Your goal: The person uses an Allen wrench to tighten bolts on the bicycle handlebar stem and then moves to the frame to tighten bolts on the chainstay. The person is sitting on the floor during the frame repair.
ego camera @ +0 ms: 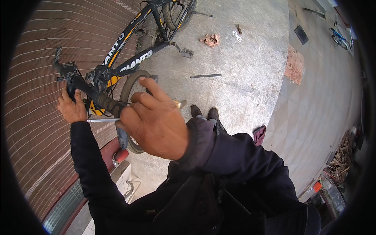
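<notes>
A black GIANTO bicycle (138, 60) with yellow trim stands in front of me at the left. My left hand (72, 107) is wrapped around a black grip (71, 91) at the far end of its handlebar (83, 85). Close to the camera, my right hand (158, 124) is curled with the index finger raised, near a grey ribbed handlebar section (107, 102). A slim bright metal tool shaft (102, 120) runs from my right thumb towards my left wrist; the rest of it is hidden by the right hand. The front wheel (126, 91) is partly covered by that hand.
On the concrete floor lie a dark bar (205, 75), a crumpled cloth (212, 40) and a bone-shaped multi-hole spanner (236, 35). A corrugated shutter (44, 97) rises behind the bicycle. A red cylinder (121, 155) sits low at its foot. A purple cloth (259, 135) lies right of my shoes.
</notes>
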Demonstrator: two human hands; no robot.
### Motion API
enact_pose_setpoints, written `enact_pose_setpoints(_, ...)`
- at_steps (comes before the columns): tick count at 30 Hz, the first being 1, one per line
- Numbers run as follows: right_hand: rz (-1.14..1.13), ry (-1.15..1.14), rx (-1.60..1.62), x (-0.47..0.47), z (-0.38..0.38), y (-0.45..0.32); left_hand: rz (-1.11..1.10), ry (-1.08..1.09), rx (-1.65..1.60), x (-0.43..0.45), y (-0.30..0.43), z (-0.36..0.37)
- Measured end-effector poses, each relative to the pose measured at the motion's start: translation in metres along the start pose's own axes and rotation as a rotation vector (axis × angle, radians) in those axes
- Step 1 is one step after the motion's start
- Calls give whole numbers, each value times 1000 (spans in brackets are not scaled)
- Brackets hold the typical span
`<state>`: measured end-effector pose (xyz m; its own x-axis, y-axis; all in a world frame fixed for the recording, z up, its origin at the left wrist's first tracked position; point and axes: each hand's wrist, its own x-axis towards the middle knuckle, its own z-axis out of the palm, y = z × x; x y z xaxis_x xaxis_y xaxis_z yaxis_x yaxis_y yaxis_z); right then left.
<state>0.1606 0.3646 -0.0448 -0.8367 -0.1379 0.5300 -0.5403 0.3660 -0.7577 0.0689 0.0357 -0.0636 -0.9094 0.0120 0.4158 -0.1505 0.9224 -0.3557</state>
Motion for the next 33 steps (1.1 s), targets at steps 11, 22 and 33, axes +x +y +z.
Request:
enact_pose_setpoints(11, -2, -100, 13, 15, 2, 3, -59, -94, -139, 2, 0, -6)
enact_pose_setpoints(22, -38, -157, 81, 19, -4, 15, -558, -270, -1154, -108, 127, -102)
enact_pose_setpoints(33, 162, -272, 519, 31, -68, 51, -1293, -226, -2226, -91, 192, -157)
